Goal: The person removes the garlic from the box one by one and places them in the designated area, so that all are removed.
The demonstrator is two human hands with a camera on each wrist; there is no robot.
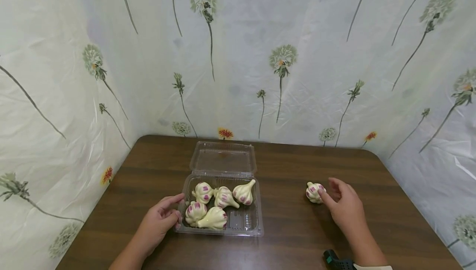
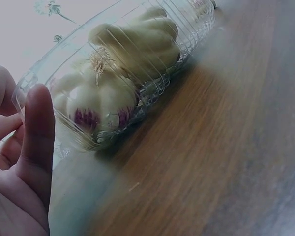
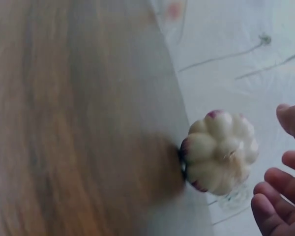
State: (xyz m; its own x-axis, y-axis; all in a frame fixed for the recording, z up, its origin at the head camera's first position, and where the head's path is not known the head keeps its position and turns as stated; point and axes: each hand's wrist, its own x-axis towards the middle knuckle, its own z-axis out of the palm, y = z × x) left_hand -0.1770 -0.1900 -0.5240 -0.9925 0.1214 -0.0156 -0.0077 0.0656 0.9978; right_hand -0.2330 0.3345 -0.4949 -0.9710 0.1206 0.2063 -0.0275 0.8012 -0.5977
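My left hand (image 1: pixel 158 222) pinches the left edge of a clear plastic clamshell container (image 1: pixel 243 232); in the left wrist view, the thumb (image 2: pixel 38 125) lies against its corner. Several garlic bulbs with purple streaks sit inside, among them one bulb (image 1: pixel 244 193) at the right with its stem pointing up and another bulb (image 1: pixel 213 219) at the front. Off to the right, a single garlic bulb (image 1: pixel 314 192) rests on the table. My right hand (image 1: pixel 346 208) is just beside it, fingers parted. The right wrist view shows a gap between those fingers and the loose bulb (image 3: pixel 220 152).
The container's lid (image 1: pixel 224 157) is folded back, away from me, on the dark wooden table (image 1: pixel 284 220). A flower-printed curtain (image 1: pixel 238 55) hangs behind the table and along both sides. A dark watch or band (image 1: pixel 336 260) shows near the right wrist.
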